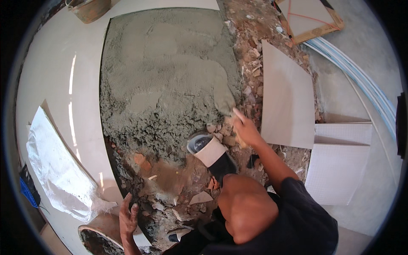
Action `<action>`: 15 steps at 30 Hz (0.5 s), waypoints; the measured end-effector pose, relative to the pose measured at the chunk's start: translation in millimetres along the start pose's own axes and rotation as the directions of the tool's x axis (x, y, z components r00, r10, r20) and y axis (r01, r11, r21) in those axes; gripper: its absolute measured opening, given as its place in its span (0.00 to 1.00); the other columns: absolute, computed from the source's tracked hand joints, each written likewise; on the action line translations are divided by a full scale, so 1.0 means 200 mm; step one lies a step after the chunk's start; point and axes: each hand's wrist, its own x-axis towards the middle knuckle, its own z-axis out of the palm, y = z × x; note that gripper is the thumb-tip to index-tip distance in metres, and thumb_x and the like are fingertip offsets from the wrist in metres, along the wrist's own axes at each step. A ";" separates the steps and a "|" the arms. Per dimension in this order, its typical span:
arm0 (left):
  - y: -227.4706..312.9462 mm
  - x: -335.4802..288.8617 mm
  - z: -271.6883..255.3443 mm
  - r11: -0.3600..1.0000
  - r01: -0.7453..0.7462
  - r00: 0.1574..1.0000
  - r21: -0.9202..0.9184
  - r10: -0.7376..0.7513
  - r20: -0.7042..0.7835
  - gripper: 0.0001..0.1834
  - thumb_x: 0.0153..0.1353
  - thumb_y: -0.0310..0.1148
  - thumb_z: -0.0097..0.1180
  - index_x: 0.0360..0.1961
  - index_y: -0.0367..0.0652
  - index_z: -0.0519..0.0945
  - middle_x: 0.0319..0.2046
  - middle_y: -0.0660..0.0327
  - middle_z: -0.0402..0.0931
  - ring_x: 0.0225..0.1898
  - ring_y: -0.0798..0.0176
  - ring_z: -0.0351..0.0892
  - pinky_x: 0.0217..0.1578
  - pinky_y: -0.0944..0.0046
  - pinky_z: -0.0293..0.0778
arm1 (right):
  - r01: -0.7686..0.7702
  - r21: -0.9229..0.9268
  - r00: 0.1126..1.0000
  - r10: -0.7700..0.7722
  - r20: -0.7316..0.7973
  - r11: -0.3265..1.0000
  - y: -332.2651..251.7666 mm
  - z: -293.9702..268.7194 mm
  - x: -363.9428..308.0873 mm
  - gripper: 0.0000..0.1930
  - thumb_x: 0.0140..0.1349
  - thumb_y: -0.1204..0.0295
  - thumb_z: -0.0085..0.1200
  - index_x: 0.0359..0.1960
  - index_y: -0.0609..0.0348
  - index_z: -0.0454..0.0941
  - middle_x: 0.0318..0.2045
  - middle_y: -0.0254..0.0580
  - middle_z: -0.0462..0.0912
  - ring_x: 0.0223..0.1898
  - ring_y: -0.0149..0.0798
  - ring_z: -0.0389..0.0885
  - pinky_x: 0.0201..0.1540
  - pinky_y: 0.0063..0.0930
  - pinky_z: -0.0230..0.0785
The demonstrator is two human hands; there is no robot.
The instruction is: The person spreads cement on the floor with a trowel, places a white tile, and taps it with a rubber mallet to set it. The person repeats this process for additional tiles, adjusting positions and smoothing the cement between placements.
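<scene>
My right hand (247, 128) is closed round the pale handle of a trowel, at the right edge of a bed of wet grey mortar (170, 68). The trowel's blade is hard to tell apart from the mortar. The bed is smooth at its far part and rough and crumbly towards me. My left hand (128, 216) is empty, its fingers apart, beside a tipped bucket (111, 225) with dark residue inside. My sandalled foot (211, 152) rests on rubble by the mortar's near edge.
Broken brick and stone rubble (250, 55) runs along the right of the mortar. A large tile (287, 97) lies on it, with more tiles (333, 170) nearer me. Left are pale flooring (51, 80), a white sack (59, 170) and another bucket (91, 10). Blue-white pipes (357, 70) curve at right.
</scene>
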 end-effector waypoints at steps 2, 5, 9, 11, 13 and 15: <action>0.01 0.05 0.01 1.000 0.029 0.999 0.003 -0.029 0.022 0.34 0.66 0.51 0.50 0.58 0.27 0.69 0.58 0.40 0.69 0.63 0.43 0.66 0.63 0.54 0.59 | 0.137 -0.203 0.990 -0.127 0.065 0.969 -0.03 0.02 -0.05 0.29 0.67 0.58 0.46 0.69 0.47 0.58 0.46 0.64 0.79 0.41 0.54 0.82 0.44 0.44 0.74; 0.02 0.10 0.02 0.995 0.082 0.996 0.063 -0.084 0.030 0.30 0.66 0.45 0.51 0.57 0.28 0.70 0.57 0.40 0.70 0.62 0.43 0.67 0.62 0.55 0.61 | 0.404 -0.470 0.915 -0.356 0.193 0.785 -0.17 0.06 0.14 0.28 0.67 0.58 0.45 0.68 0.45 0.58 0.44 0.61 0.80 0.42 0.56 0.82 0.45 0.46 0.74; 0.02 0.11 -0.03 0.969 0.232 0.973 0.091 -0.230 -0.025 0.24 0.66 0.38 0.51 0.57 0.30 0.71 0.56 0.40 0.71 0.60 0.42 0.69 0.60 0.55 0.63 | 0.349 -0.769 0.926 -0.321 0.197 0.535 -0.40 0.02 0.71 0.27 0.69 0.56 0.39 0.69 0.40 0.54 0.43 0.57 0.80 0.44 0.60 0.80 0.48 0.53 0.71; 0.01 0.10 -0.06 0.961 0.266 0.963 0.079 -0.262 -0.061 0.24 0.66 0.36 0.51 0.57 0.30 0.71 0.55 0.40 0.72 0.59 0.42 0.70 0.60 0.55 0.63 | 0.234 -0.773 0.959 -0.273 0.082 0.590 -0.46 -0.12 0.93 0.27 0.69 0.54 0.36 0.69 0.39 0.54 0.46 0.57 0.79 0.46 0.60 0.79 0.50 0.53 0.69; -0.01 0.09 -0.07 0.955 0.284 0.957 0.086 -0.276 -0.090 0.23 0.66 0.36 0.50 0.57 0.30 0.71 0.55 0.40 0.72 0.59 0.42 0.70 0.60 0.54 0.64 | 0.158 -0.775 0.964 -0.265 -0.012 0.612 -0.53 -0.31 1.11 0.26 0.69 0.53 0.37 0.67 0.41 0.58 0.50 0.56 0.78 0.50 0.58 0.77 0.53 0.50 0.68; -0.02 0.09 -0.06 0.957 0.260 0.962 0.131 -0.246 -0.114 0.23 0.66 0.36 0.50 0.57 0.30 0.71 0.55 0.40 0.72 0.59 0.42 0.70 0.59 0.54 0.64 | 0.186 -0.690 0.966 -0.260 -0.003 0.700 -0.51 -0.42 1.15 0.26 0.68 0.53 0.40 0.65 0.45 0.63 0.52 0.54 0.78 0.53 0.55 0.77 0.56 0.46 0.67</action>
